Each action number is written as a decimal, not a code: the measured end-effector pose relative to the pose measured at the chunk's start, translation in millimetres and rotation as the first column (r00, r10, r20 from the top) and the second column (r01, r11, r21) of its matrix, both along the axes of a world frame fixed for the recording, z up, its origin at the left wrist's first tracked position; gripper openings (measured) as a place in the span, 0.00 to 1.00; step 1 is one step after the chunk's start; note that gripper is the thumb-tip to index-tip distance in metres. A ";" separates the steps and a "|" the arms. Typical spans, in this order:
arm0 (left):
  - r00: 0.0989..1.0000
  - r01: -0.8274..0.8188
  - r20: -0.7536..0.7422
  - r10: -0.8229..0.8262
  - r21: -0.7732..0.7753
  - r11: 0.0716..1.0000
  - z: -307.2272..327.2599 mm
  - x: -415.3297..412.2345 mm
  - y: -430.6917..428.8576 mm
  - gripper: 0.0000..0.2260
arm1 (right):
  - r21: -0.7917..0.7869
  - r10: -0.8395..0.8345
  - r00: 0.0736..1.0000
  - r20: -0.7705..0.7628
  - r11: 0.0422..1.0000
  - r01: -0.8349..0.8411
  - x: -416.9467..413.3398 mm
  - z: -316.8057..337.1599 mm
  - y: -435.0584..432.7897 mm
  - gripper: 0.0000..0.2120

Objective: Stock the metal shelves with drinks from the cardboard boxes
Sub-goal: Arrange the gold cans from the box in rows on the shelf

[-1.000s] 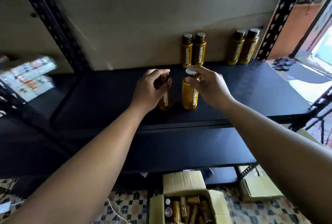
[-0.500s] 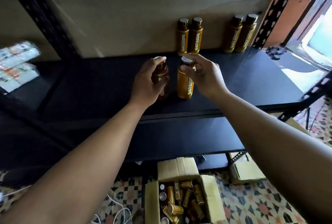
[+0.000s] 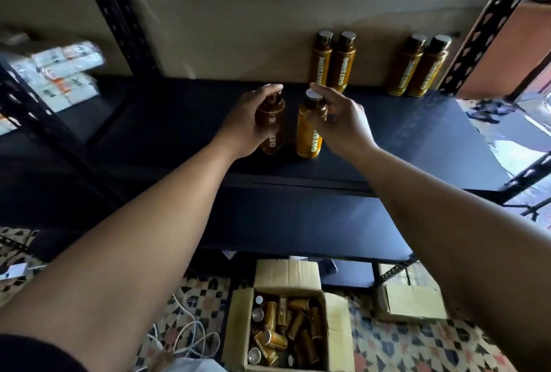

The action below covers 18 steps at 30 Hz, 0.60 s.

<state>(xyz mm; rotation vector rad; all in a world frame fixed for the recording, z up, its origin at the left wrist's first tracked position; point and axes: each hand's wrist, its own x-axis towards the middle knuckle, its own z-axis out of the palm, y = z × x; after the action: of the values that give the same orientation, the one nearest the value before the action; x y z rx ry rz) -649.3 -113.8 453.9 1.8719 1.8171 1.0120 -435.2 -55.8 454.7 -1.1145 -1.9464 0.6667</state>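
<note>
Two golden-brown drink bottles stand upright on the black metal shelf (image 3: pixel 417 145), side by side near its front. My left hand (image 3: pixel 244 124) grips the left bottle (image 3: pixel 272 133) around its neck and shoulder. My right hand (image 3: pixel 343 121) pinches the right bottle (image 3: pixel 310 136) at its cap and neck. Against the back wall stand two pairs of the same bottles, one pair (image 3: pixel 334 61) in the middle and another pair (image 3: pixel 417 67) at the right. Below on the floor, an open cardboard box (image 3: pixel 337 330) holds several more bottles lying jumbled.
Black perforated uprights (image 3: pixel 119 19) frame the shelf at left and right. White packaged goods (image 3: pixel 56 73) lie on the neighbouring shelf at left. A lower shelf (image 3: pixel 298 222) sits under this one. Closed cartons (image 3: pixel 414 300) and white cables (image 3: pixel 190 336) lie on the patterned tile floor.
The view has tilted down and the shelf appears lower in frame. Both hands keep hold of the same two bottles, which stay at the front of the shelf.
</note>
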 end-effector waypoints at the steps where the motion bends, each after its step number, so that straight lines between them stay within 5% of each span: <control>1: 1.000 -0.001 0.000 0.001 -0.015 1.000 0.4 0.1 -0.1 0.35 | -0.009 0.016 1.000 0.010 1.000 -0.016 1.7 -0.3 0.2 0.27; 14: 0.999 0.017 -0.045 -0.017 -0.002 1.000 -2.8 -0.8 2.9 0.38 | -0.017 0.100 0.994 0.047 0.995 -0.099 -7.6 -4.2 9.4 0.35; 18: 0.999 -0.004 0.047 0.004 0.004 1.000 -19.5 4.8 -2.4 0.52 | -0.082 0.114 0.991 0.074 0.991 -0.108 -12.7 -21.7 0.1 0.51</control>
<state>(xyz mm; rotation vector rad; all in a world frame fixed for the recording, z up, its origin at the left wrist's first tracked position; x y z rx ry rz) -644.6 -116.2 434.5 1.8320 1.7934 1.0535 -447.9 -55.7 433.0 -1.0998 -2.0772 0.7751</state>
